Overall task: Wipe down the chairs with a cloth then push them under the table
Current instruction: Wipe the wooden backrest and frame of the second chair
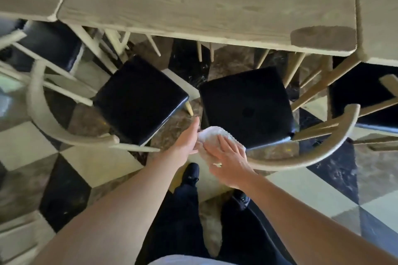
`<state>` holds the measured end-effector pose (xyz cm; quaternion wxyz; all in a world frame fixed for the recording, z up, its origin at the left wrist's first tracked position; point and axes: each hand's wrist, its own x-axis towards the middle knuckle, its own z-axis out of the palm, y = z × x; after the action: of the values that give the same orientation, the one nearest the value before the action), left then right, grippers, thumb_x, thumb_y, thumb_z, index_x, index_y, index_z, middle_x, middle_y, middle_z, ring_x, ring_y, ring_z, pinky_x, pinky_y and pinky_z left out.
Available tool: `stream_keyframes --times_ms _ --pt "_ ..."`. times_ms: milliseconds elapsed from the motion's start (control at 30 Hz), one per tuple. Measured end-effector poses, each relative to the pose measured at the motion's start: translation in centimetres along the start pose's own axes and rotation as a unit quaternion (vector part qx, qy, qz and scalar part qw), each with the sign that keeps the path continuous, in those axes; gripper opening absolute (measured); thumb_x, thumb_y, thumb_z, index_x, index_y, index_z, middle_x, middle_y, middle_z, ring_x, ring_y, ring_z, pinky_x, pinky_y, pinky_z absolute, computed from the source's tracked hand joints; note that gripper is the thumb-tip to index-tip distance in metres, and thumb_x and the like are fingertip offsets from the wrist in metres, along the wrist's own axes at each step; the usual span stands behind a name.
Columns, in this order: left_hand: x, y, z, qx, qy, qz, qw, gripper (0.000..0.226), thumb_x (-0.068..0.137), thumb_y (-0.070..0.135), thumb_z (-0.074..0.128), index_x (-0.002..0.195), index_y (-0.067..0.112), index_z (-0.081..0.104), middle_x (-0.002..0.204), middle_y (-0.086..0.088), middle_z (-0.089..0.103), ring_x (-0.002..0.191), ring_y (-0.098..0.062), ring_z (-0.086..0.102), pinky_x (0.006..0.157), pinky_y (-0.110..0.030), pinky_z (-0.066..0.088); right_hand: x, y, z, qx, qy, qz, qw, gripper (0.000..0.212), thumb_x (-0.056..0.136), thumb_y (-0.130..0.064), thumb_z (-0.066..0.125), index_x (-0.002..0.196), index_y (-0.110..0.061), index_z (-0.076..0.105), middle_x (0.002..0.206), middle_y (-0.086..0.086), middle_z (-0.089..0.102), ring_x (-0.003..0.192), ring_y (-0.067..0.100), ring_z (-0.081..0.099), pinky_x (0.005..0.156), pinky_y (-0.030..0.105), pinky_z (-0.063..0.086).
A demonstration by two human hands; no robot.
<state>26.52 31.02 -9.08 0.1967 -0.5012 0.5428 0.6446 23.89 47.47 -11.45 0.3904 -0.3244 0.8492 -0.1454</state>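
Cloth (215, 140), white and bunched, lies at centre frame on the near left end of the curved backrest of the right chair (247, 105), its length running toward lower right. The right hand (228, 161) presses it flat, fingers straight. The left hand (187, 140), fingers extended, touches its left edge. The left chair (140, 99) stands just beside. Both seats point toward the table (204, 0) across the upper frame.

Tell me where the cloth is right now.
In the head view the cloth lies low of centre, on the near left end of the right chair's backrest, under the flat right hand, with the left hand touching its left edge.
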Motion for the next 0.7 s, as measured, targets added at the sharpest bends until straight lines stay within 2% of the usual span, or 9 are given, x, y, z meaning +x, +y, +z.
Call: stream_keyframes --times_ms 67,133,200,267,333,400,467,533,700 --pt "0.4 -0.4 0.2 0.024 0.03 0.009 0.999 0.073 0.099 0.071 0.033 0.152 0.022 0.045 0.152 -0.005 0.05 0.132 -0.024 0.053 0.108 -0.045 0.048 1.1 0.1 -0.9 0.066 0.0 0.023 0.998 0.06 0.084 -0.077 0.025 0.144 -0.066 0.03 0.168 -0.009 0.014 0.154 0.018 0.002 0.123 0.047 0.005" --pt "0.9 -1.0 1.0 0.05 0.072 0.016 0.996 0.067 0.101 0.065 0.034 0.149 0.021 0.048 0.147 -0.005 0.054 0.124 -0.022 0.058 0.106 -0.046 0.05 2.0 0.6 -1.6 0.089 0.028 0.042 0.995 0.072 0.078 -0.077 0.029 0.14 -0.046 0.047 0.153 -0.012 0.038 0.144 0.02 0.027 0.114 0.044 0.021" --pt "1.0 -1.7 1.5 0.059 0.093 0.029 0.993 0.061 0.103 0.06 0.035 0.146 0.02 0.051 0.141 -0.004 0.058 0.115 -0.019 0.06 0.103 -0.045 0.051 3.3 0.7 -1.5 0.062 0.071 0.058 0.994 0.064 0.082 -0.069 0.047 0.135 -0.033 0.043 0.135 -0.009 0.046 0.128 0.02 0.04 0.105 0.043 0.034" --pt "0.9 -2.4 1.4 0.083 0.098 0.052 0.99 0.054 0.103 0.058 0.033 0.137 0.023 0.056 0.139 -0.004 0.06 0.118 -0.019 0.06 0.106 -0.048 0.048 4.2 0.1 -1.2 0.027 0.099 0.079 0.992 0.066 0.085 -0.068 0.053 0.135 -0.027 0.039 0.129 -0.005 0.045 0.12 0.021 0.042 0.098 0.043 0.041" --pt "0.9 -2.8 1.3 0.09 0.104 0.062 0.989 0.051 0.103 0.058 0.032 0.129 0.025 0.06 0.138 -0.004 0.061 0.124 -0.022 0.058 0.109 -0.053 0.044 4.9 -0.3 -0.5 -0.02 0.122 0.066 0.99 0.059 0.09 -0.061 0.053 0.135 -0.026 0.039 0.128 -0.001 0.047 0.116 0.023 0.046 0.088 0.042 0.041" --pt "1.0 -2.9 1.2 0.072 0.11 0.062 0.989 0.055 0.102 0.058 0.033 0.139 0.024 0.057 0.141 -0.003 0.059 0.129 -0.023 0.056 0.112 -0.054 0.042 5.3 -0.2 0.3 -0.048 0.147 0.038 0.987 0.054 0.093 -0.056 0.053 0.134 -0.025 0.04 0.125 0.0 0.054 0.112 0.023 0.052 0.079 0.038 0.037" --pt "1.1 -2.8 1.4 0.065 0.119 0.081 0.987 0.053 0.103 0.055 0.034 0.142 0.024 0.054 0.142 -0.004 0.058 0.13 -0.024 0.055 0.111 -0.051 0.043 5.1 0.3 0.7 -0.055 0.158 0.019 0.986 0.057 0.094 -0.055 0.053 0.139 -0.024 0.037 0.123 -0.001 0.058 0.111 0.022 0.057 0.08 0.037 0.042" --pt "1.3 -2.7 1.8 0.079 0.146 0.117 0.979 0.051 0.104 0.051 0.034 0.141 0.021 0.055 0.139 -0.006 0.059 0.128 -0.025 0.056 0.102 -0.04 0.047 4.9 0.9 0.9 -0.073 0.153 0.002 0.985 0.065 0.094 -0.054 0.053 0.146 -0.021 0.032 0.126 0.0 0.058 0.114 0.023 0.058 0.086 0.039 0.048" --pt "1.4 -2.4 3.4 0.139 0.154 0.163 0.965 0.053 0.104 0.049 0.033 0.147 0.025 0.05 0.146 0.0 0.055 0.115 -0.003 0.045 0.084 -0.02 0.033 4.2 1.6 1.0 -0.099 0.154 -0.009 0.983 0.074 0.093 -0.056 0.055 0.151 -0.019 0.027 0.126 0.001 0.056 0.113 0.022 0.057 0.09 0.039 0.049"
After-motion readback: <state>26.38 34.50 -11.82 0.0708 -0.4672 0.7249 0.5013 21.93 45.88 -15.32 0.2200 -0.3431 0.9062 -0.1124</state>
